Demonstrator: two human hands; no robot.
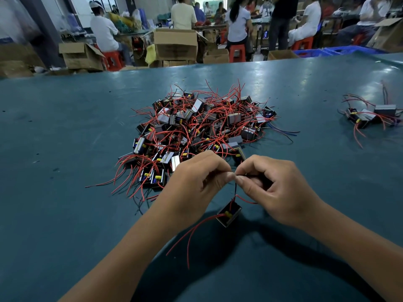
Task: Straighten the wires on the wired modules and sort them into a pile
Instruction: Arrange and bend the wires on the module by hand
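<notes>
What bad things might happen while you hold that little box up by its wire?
The module dangles from one thin wire pinched by the left hand and right hand, so a hard pull might strain where the wire joins it. Its loose red wires trail close to the big tangled heap and might snag there.

Teal table [65, 127], cardboard boxes [175, 43], red stools [237, 52], seated workers [104, 31]

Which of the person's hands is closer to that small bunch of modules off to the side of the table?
The right hand. The small pile lies far out on its side, up and to the right. The left hand sits farther away, beyond the right one.
</notes>
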